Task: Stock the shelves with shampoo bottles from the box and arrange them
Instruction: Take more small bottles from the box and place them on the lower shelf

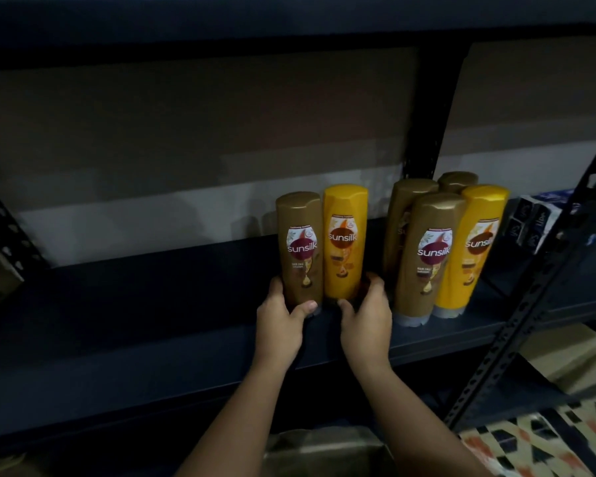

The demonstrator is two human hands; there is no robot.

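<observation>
The dark metal shelf (pixel 152 304) stands before a dim two-tone wall, with patterned floor at lower right. The left grip (pixel 279 313) holds the base of a brown shampoo bottle (pixel 300 249) and the right grip (pixel 367 313) holds a yellow shampoo bottle (pixel 345 242), both upright and touching. Four more bottles (pixel 437 249) stand near; the two behind are partly hidden, and dark packs (pixel 534 222) further right are hard to read.

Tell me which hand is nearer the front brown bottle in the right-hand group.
Right. The right hand grips the yellow bottle just left of that front brown bottle; the left hand is farther left.
</observation>
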